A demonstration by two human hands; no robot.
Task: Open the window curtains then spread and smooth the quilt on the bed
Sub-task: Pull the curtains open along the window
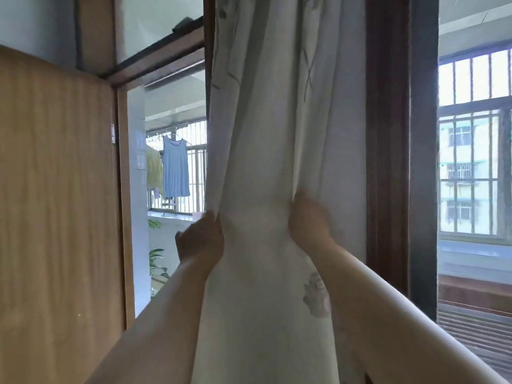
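A pale grey curtain [277, 120] with a faint leaf print hangs bunched in the middle of the view, in front of a dark wooden window frame [388, 134]. My left hand [201, 236] grips the curtain's left edge at about waist height of the cloth. My right hand [307, 214] grips a fold on its right side, so the fabric is gathered narrow between both hands and flares out below. The fingertips of both hands are hidden in the cloth. The bed and quilt are not in view.
A tall light wooden panel [55, 203] stands close on the left. Beyond the open left window a balcony shows hanging clothes [174, 167], metal bars and plants. The right window [473, 162] is uncovered, with bars and a building outside.
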